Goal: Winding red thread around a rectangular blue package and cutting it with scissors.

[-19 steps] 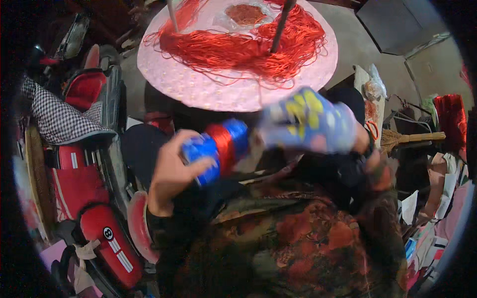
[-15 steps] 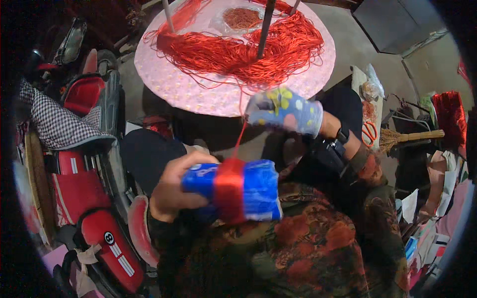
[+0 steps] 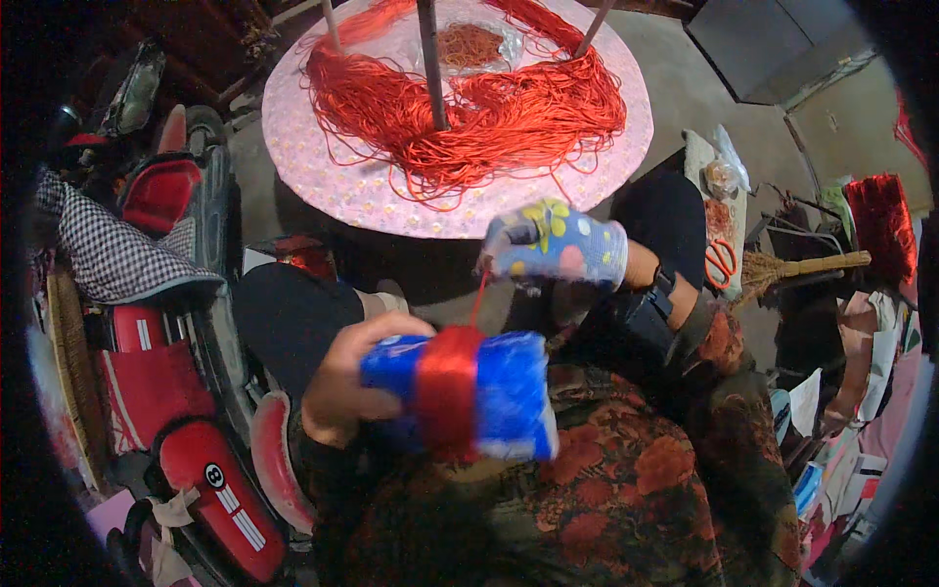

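My bare left hand (image 3: 342, 382) is wrapped round the left end of a blue plastic-wrapped packet (image 3: 514, 396), held over my lap. A thick band of red cord (image 3: 448, 391) is wound about the packet's middle. From that band a short taut strand (image 3: 478, 301) rises to my right hand (image 3: 558, 245), which wears a patterned blue-grey glove and is closed on it. Beyond, a loose ring of red cord (image 3: 528, 117) lies around upright posts on a round table (image 3: 337, 201) with a pink cover. The glove's fingertips are blurred.
A bag of reddish strands (image 3: 471, 47) lies within the cord ring. On my right are orange-handled scissors (image 3: 721, 264), a straw broom (image 3: 797, 266) and piled papers. A red ride-on vehicle (image 3: 220, 499) stands close on my left, with a checked cloth (image 3: 127, 240) over part of it.
The posts and cord on the table have shifted round, the front post moving left. My right hand has dropped slightly nearer the packet, which sits a little lower and more tilted.
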`<state>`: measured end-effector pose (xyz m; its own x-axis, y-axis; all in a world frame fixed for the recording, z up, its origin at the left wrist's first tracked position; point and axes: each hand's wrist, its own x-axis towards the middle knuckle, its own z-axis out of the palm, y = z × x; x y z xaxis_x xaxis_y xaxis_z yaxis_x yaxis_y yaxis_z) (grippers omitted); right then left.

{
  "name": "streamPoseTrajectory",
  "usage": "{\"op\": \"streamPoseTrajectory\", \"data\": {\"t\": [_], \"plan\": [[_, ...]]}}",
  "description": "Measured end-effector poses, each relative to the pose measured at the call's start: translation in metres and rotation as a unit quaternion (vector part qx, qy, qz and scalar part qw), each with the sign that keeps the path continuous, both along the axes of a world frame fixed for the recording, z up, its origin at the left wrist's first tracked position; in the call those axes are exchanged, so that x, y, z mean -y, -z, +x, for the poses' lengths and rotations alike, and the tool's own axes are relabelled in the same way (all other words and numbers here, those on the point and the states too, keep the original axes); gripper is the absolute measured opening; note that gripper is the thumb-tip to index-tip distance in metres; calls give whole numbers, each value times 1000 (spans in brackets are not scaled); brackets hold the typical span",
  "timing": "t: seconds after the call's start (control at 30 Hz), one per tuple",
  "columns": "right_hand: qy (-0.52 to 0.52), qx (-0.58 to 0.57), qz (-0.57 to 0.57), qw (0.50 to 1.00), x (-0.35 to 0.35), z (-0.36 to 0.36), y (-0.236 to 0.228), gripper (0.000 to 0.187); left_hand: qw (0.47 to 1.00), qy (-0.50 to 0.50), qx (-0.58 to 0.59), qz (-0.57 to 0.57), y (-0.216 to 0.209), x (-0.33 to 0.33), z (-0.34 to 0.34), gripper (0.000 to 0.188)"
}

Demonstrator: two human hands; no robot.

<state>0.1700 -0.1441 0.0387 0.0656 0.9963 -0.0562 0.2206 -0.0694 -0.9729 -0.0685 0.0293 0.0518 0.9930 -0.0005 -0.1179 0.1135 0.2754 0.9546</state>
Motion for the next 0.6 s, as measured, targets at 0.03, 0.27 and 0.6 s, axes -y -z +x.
{"op": "streamPoseTrajectory", "data": {"t": [0.03,0.27,0.6], "plan": [[-8,-75,-47,996,5,-5,6,23,992,-36,45,-114,1,2,0,55],[-136,184,137,964,17,-44,-15,20,918,-340,-68,195,0,1,3,50],[18,60,29,998,17,16,23,22,994,-14,-36,-101,-3,-7,-19,50]]}}
